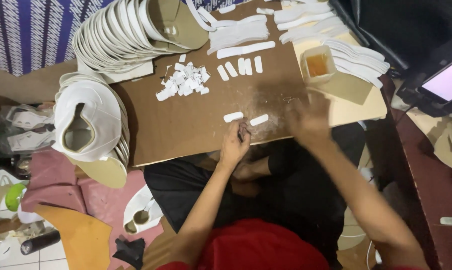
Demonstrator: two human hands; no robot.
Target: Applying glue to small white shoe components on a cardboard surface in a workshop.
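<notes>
Two small white strips lie side by side near the front edge of the brown board (186, 125): the left strip (233, 117) and the right strip (259, 120). Each has its long axis running nearly left to right, tilted so that the right end points a little up toward two o'clock. They are close to one another but apart, with a patch of pale scuffed board around them. The left hand (235, 144) sits just below the gap between them, at about six o'clock from the strips, its fingers curled tight around a thin dark tool whose tip touches the board just beside the right strip. The right hand (307, 118) is blurred, at three o'clock from the right strip; whether its fingers are spread or closed on anything I cannot tell. At twelve o'clock from the pair, farther up the board, four more short white strips (240, 67) stand in a row with their long axes pointing up and down. To their left, at ten o'clock, lies a heap of small white scraps (183, 81). At one o'clock stands a square cup of amber liquid (318, 64). Stacks of white cap pieces (91, 117) overlap the board's left edge at nine o'clock.
</notes>
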